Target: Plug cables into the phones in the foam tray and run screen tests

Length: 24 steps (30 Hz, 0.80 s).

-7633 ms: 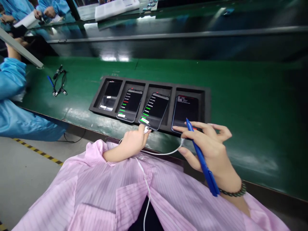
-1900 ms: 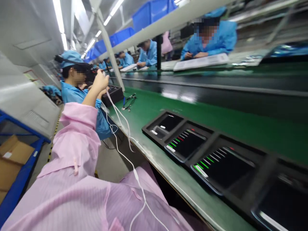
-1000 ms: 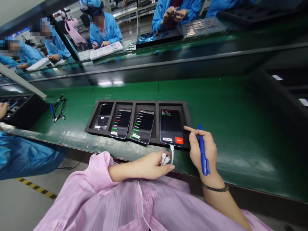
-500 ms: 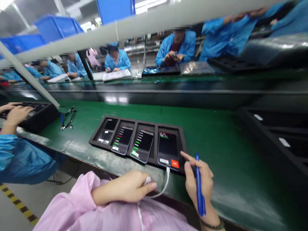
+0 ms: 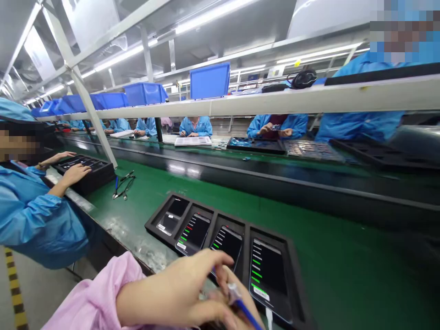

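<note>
The left hand [image 5: 178, 284] curls in front of the partly hidden right hand [image 5: 243, 293], which grips a blue pen [image 5: 248, 315]; a white plug [image 5: 233, 291] shows between them, but which hand holds it I cannot tell. Beyond, a black tray [image 5: 298, 275] on the green table [image 5: 343, 256] holds four phones [image 5: 270, 270], the rightmost with a white cable [image 5: 269, 317] at its near edge.

Left hand [image 5: 182, 284]: fingers curled | right hand [image 5: 243, 289]: partly hidden behind left, fingers bent
</note>
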Each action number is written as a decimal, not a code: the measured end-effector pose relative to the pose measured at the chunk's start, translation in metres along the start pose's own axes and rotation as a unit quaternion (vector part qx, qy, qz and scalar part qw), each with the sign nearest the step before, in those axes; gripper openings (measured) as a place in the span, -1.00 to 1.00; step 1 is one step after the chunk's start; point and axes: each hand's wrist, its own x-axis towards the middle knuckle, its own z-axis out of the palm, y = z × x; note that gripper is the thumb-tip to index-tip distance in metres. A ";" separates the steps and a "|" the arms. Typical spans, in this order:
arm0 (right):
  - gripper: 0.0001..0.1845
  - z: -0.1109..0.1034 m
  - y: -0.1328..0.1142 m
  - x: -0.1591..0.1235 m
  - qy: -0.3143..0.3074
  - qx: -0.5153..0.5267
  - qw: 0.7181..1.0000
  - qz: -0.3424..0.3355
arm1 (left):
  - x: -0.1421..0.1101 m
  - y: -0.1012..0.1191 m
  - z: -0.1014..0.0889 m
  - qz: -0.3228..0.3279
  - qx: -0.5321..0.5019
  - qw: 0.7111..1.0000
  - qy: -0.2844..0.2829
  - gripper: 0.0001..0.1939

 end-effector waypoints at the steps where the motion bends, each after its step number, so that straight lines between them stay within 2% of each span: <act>1: -0.49 -0.002 0.000 0.003 0.017 0.039 0.999 0.029 | 0.000 -0.004 -0.006 -0.015 -0.017 0.999 0.033 -0.42; 3: -0.41 -0.008 0.000 0.010 0.033 0.124 0.990 0.059 | 0.004 -0.008 -0.020 -0.020 -0.044 0.995 0.085 -0.50; 4: -0.39 -0.013 0.000 0.014 0.034 0.155 0.986 0.053 | 0.009 -0.007 -0.027 -0.008 -0.048 0.995 0.085 -0.55; 5: -0.37 -0.018 0.001 0.018 0.031 0.171 0.984 0.042 | 0.015 -0.003 -0.033 0.009 -0.040 0.997 0.063 -0.55; 8: -0.33 -0.034 0.002 0.026 0.010 0.169 0.984 0.046 | 0.044 0.014 -0.048 0.046 0.058 0.995 -0.069 -0.46; 10: -0.35 -0.041 -0.002 0.026 0.052 0.169 0.981 0.079 | 0.065 0.023 -0.054 0.036 0.122 0.984 -0.125 -0.32; 12: -0.37 -0.040 -0.011 0.023 0.115 0.176 0.971 0.111 | 0.083 0.026 -0.059 0.016 0.135 0.980 -0.146 -0.26; 15: -0.38 -0.026 -0.031 0.023 0.151 0.183 0.959 0.154 | 0.099 0.023 -0.068 -0.026 0.101 0.979 -0.175 -0.20; 19: -0.26 0.011 -0.050 0.049 0.169 0.198 0.948 0.183 | 0.114 0.021 -0.085 -0.088 0.066 0.966 -0.233 -0.17; 22: -0.18 0.044 -0.058 0.073 0.208 0.232 0.927 0.207 | 0.119 0.022 -0.102 -0.113 0.074 0.963 -0.234 -0.18; 24: -0.20 0.065 -0.062 0.082 0.238 0.260 0.913 0.206 | 0.117 0.020 -0.114 -0.113 0.092 0.963 -0.228 -0.19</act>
